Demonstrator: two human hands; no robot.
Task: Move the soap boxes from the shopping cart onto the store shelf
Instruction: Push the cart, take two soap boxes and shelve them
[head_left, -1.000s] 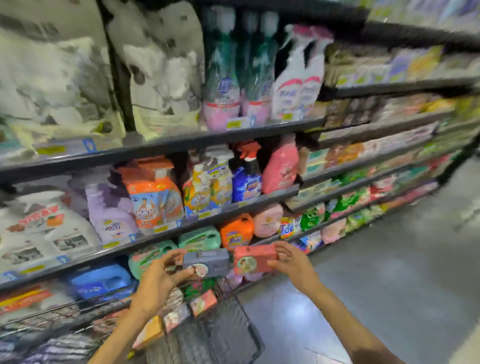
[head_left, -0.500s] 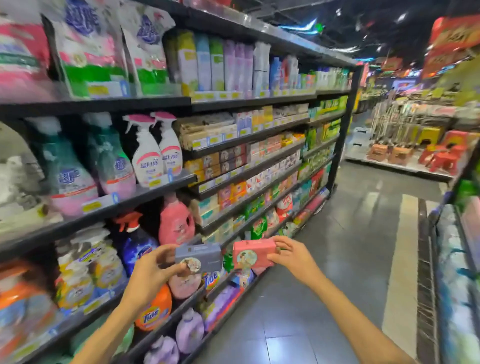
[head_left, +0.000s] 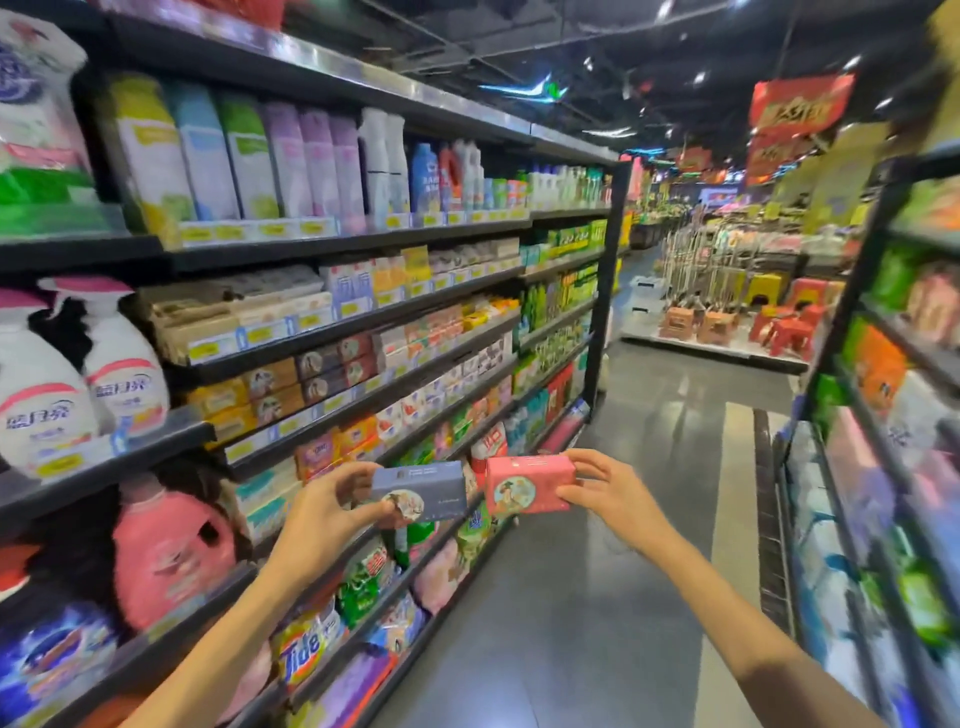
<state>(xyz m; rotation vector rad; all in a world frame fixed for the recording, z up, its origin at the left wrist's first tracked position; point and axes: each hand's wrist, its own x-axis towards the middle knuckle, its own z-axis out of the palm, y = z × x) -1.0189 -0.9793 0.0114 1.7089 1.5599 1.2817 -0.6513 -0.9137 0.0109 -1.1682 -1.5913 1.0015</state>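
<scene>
Status: mid-transfer, w/ two soap boxes in hand and neither on the store shelf (head_left: 363, 322) yet; cart not in view, so I can't tell how many are left. My left hand (head_left: 317, 514) pinches the grey-blue box (head_left: 421, 491) by its left end, my right hand (head_left: 608, 493) grips the pink box (head_left: 530, 483) by its right end, both held level in the aisle, just apart, near the rows of boxed soap. Both cartons look square, undented, each w/ a round picture on the front.
</scene>
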